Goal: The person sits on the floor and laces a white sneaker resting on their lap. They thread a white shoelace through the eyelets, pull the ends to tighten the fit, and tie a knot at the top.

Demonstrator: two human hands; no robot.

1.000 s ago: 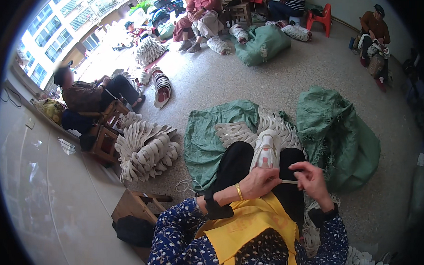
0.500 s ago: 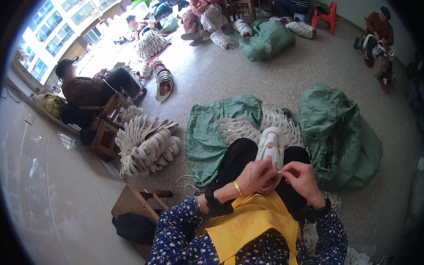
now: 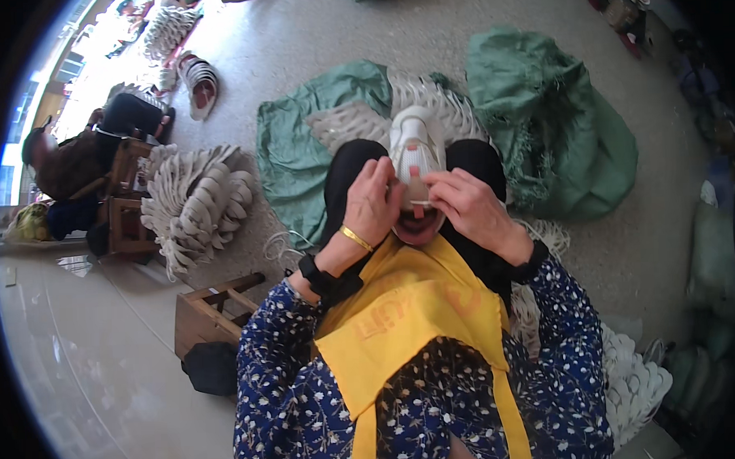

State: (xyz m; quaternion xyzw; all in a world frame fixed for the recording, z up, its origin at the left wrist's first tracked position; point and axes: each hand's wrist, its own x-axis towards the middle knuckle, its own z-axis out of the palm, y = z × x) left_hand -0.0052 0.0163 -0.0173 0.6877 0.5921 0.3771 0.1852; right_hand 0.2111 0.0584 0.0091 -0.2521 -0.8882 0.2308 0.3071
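Note:
A white sneaker [image 3: 417,139] with pinkish-red patches rests between my knees, its toe pointing away from me and its reddish opening towards me. On the left side of its lacing area my left hand [image 3: 372,203] is closed, fingers bent against the shoe; what they pinch is hidden. My right hand [image 3: 470,210] pinches a short piece of white shoelace [image 3: 421,202] over the shoe's tongue. Both hands work close together, just above the sneaker's opening.
Bundled pale shoe parts [image 3: 196,199] lie at left, near a wooden stool [image 3: 212,312]. Beyond my knees are a green sheet [image 3: 287,127], more shoe parts [image 3: 436,98] and a green sack [image 3: 575,133]. A seated person [image 3: 74,163] is at far left; more white pieces [image 3: 632,382] lie lower right.
My view has tilted down, and the far people have mostly left it. My hands have drawn slightly apart over the shoe, with the right hand keeping its pinch on the lace.

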